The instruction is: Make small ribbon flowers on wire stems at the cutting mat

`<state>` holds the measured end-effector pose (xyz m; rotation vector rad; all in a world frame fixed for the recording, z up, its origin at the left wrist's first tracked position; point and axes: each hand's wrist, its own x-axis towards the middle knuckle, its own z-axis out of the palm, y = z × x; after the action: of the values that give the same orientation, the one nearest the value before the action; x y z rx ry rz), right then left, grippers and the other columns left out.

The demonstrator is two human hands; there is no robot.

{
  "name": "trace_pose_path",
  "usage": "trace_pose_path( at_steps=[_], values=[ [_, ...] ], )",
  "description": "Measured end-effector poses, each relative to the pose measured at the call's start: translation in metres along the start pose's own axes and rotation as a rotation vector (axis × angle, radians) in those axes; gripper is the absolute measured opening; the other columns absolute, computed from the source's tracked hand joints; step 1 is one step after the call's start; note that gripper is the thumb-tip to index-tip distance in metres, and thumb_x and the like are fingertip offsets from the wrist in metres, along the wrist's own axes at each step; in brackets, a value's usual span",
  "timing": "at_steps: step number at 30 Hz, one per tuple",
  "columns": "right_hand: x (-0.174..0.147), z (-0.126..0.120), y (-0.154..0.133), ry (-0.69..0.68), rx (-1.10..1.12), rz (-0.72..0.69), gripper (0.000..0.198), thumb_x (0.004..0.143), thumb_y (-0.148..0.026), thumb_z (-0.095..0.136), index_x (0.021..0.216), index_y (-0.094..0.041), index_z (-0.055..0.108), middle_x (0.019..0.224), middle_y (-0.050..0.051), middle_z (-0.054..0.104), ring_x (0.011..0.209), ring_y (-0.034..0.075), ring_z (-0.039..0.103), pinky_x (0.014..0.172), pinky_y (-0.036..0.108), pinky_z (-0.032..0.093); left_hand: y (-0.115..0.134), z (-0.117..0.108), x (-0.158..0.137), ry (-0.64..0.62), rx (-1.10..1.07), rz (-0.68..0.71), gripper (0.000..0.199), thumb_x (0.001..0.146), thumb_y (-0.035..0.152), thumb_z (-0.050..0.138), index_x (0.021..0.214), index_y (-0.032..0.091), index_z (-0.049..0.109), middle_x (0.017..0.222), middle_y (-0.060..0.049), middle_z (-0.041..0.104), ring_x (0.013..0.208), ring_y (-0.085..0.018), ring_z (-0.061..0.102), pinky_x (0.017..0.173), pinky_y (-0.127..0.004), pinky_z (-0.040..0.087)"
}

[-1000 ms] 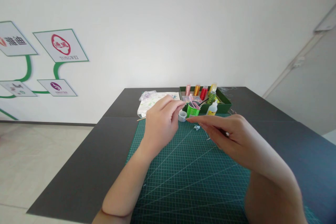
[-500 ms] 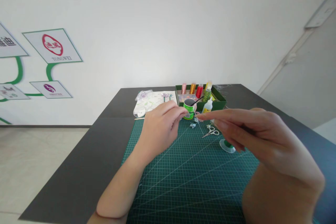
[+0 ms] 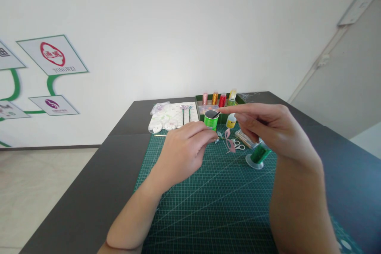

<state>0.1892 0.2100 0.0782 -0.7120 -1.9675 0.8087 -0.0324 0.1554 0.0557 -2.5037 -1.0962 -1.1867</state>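
My left hand is closed in a pinch over the cutting mat. At its fingertips is a thin craft flower stem, mostly hidden by the fingers, with pale pink petals to the right. My right hand hovers higher, its index finger stretched left and the thumb pressed in beneath. Anything thin between those fingers is too fine to make out. Below the right hand stands a spool of green thread. White-handled scissors lie behind the petals.
Behind my hands stand a green can with a dark stick and a glue bottle. A dark green box holds several coloured thread spools. At the back left, a white pad carries two small flower stems.
My right hand has risen and drawn back a little from the left fingertips. The pink petals now show lower and right of my left hand, which keeps its pinch. The view has shifted slightly.
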Motion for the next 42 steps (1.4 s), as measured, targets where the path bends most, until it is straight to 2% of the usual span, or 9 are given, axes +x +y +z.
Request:
trace_pose_path(
  at_steps=[6,11,22,26,34,42],
  values=[
    [0.012,0.005,0.013,-0.048,0.027,0.008,0.034,0.1,-0.04,0.055,0.119,-0.023,0.076,0.046,-0.005,0.039,0.041,0.009,0.034,0.04,0.025,0.025,-0.001,-0.002,0.001,0.021,-0.04,-0.011,0.018,0.097,0.013,0.055,0.097,0.02,0.071,0.09,-0.005,0.072,0.084,-0.016,0.068,0.07,-0.027,0.053],
    [0.02,0.012,0.021,-0.111,0.016,0.027,0.03,0.099,-0.034,0.056,0.115,-0.02,0.077,0.047,-0.006,0.04,0.042,0.008,0.034,0.042,0.024,0.025,-0.004,-0.004,0.002,0.096,-0.067,-0.033,0.017,0.098,0.018,0.056,0.097,0.022,0.072,0.089,-0.004,0.073,0.083,-0.016,0.068,0.071,-0.027,0.054],
    [0.023,0.019,0.042,-0.347,0.05,0.086,0.032,0.099,-0.035,0.056,0.116,-0.018,0.077,0.049,-0.006,0.045,0.042,0.007,0.038,0.041,0.021,0.027,-0.012,-0.008,0.003,0.275,-0.061,-0.095,0.019,0.098,0.016,0.055,0.093,0.022,0.073,0.082,-0.003,0.07,0.076,-0.015,0.065,0.069,-0.027,0.052],
    [0.021,0.018,0.038,-0.432,0.041,0.094,0.032,0.1,-0.033,0.054,0.121,-0.019,0.075,0.048,-0.007,0.042,0.042,0.006,0.037,0.042,0.02,0.028,-0.017,-0.008,0.003,0.311,-0.063,-0.145,0.018,0.098,0.018,0.056,0.093,0.022,0.073,0.081,-0.003,0.07,0.075,-0.014,0.064,0.067,-0.027,0.051],
    [0.015,0.013,0.026,-0.591,0.022,0.143,0.033,0.1,-0.034,0.055,0.121,-0.02,0.075,0.052,-0.005,0.048,0.043,0.007,0.04,0.04,0.019,0.03,-0.03,-0.003,0.004,0.356,-0.037,-0.199,0.016,0.096,0.018,0.059,0.092,0.022,0.073,0.084,-0.003,0.071,0.076,-0.015,0.064,0.067,-0.027,0.05],
    [0.009,0.007,0.017,-0.648,0.008,0.121,0.039,0.101,-0.041,0.053,0.122,-0.017,0.074,0.051,-0.006,0.04,0.043,0.007,0.034,0.04,0.02,0.024,-0.037,0.0,0.005,0.341,0.025,-0.222,0.016,0.097,0.019,0.058,0.091,0.02,0.072,0.084,-0.002,0.071,0.075,-0.013,0.063,0.065,-0.025,0.049]
  ],
)
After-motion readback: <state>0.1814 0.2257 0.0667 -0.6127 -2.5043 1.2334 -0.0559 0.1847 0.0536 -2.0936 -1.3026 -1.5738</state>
